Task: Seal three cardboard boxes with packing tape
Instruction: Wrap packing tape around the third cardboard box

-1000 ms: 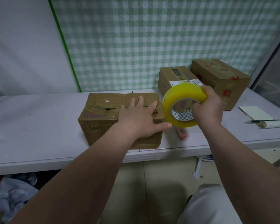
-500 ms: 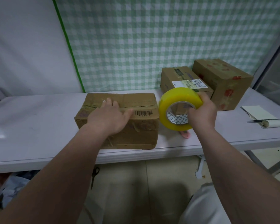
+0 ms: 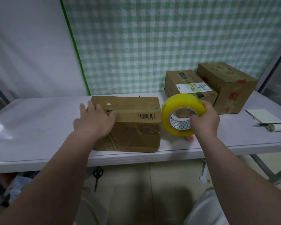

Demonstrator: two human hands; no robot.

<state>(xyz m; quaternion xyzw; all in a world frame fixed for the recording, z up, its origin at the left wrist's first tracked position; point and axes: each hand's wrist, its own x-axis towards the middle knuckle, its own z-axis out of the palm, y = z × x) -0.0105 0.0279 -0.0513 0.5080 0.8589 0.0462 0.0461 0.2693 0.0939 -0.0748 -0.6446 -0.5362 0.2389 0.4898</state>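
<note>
My left hand (image 3: 94,120) lies flat with fingers straight on top of the nearest box (image 3: 136,132), over its left end, pressing the flaps down. My right hand (image 3: 204,122) is curled round the right rim of the tape roll (image 3: 179,103), gripping it upright in the air just off the box's right end, with the core facing me. I cannot make out a free tape end.

As I judge it, the coming move turns on one thing. The box's long axis runs from my left hand straight toward my right. The flap seam on top follows that line, from under my left fingertips to the edge beside the roll. The right hand is therefore the one placed to start a strip at its own end and draw it toward the left hand. The left hand would then have to shift off the seam.

Left of my left hand the desk (image 3: 31,127) offers open room for sliding the box. Just beyond my right hand stand the labelled box (image 3: 173,82) and the printed box (image 3: 225,85), close behind the roll, so swinging it away from me risks a knock. A small pink object (image 3: 189,139) lies on the desk under the roll, and a paper pad (image 3: 264,116) lies well to the right of my right hand. The box's near face sits close to the desk's front edge, leaving little margin toward me. Scissors (image 3: 97,176) lie on the floor below my left forearm.
</note>
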